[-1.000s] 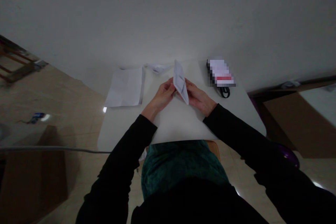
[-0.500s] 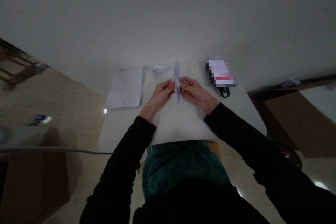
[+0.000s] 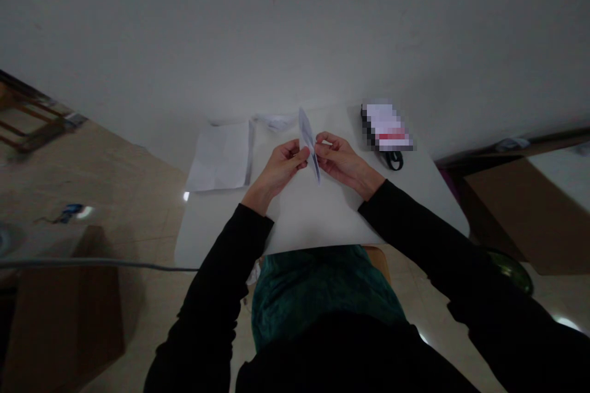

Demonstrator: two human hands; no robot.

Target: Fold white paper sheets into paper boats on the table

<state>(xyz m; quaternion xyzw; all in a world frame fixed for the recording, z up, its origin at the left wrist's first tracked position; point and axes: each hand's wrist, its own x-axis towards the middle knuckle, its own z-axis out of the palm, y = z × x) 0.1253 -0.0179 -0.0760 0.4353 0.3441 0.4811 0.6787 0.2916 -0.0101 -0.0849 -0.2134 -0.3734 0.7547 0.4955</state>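
A folded piece of white paper (image 3: 306, 126) stands nearly on edge between my hands, above the white table (image 3: 313, 221). My left hand (image 3: 284, 166) pinches its left side, with the thumb on the near face. From the right, my right hand (image 3: 338, 159) has its thumb and fingers closed at the paper's right edge. The exact folds are too small to make out. Left of my left hand lies a stack of white paper sheets (image 3: 219, 156). Behind my hands rests another folded or crumpled white paper (image 3: 276, 121).
A blurred-out device with a black strap (image 3: 394, 160) lies at the table's back right. The pale wall (image 3: 295, 43) rises directly behind the table. A grey cable (image 3: 115, 263) crosses at the left. Cardboard (image 3: 530, 215) stands at the right, beyond the table.
The folded paper has tilted, its top leaning left and its lower end shifting slightly right. Both hands stay in nearly the same place and keep hold of it.
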